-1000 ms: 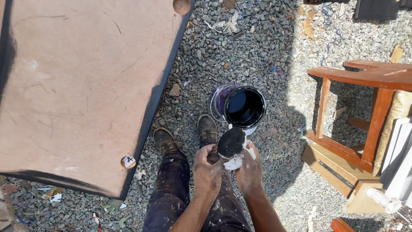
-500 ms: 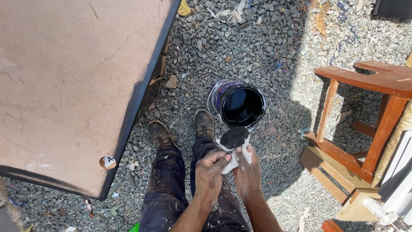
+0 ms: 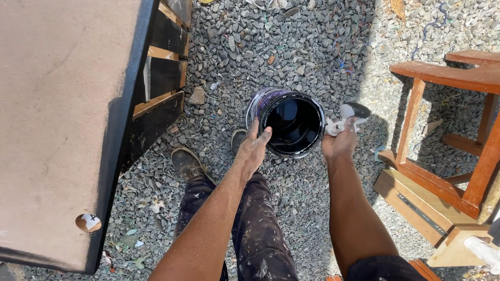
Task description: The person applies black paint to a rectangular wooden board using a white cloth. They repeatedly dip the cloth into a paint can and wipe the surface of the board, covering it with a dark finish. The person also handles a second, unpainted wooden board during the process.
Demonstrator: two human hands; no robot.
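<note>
The large brown board with its black edge fills the 9 o'clock side of the view, its dark slatted frame showing beneath; the orange wooden chair frame stands at 3 o'clock, all on grey gravel. Between them, at 12 o'clock from the person's paint-spattered trousers, sits the open paint bucket, upright, its round mouth facing the camera and black inside. The left hand is the nearer 1: it lies on the bucket's rim at about 8 o'clock, fingers curled loosely over the edge, thumb at the lip. The right hand is just beside the rim at 3 o'clock, closed around a white rag and a dark round lid or pad, which juts toward 1 o'clock, clear of the bucket. A second ago both hands were together below the bucket, working the rag on that dark piece; now they have parted to either side, and the left has reached the rim.
</note>
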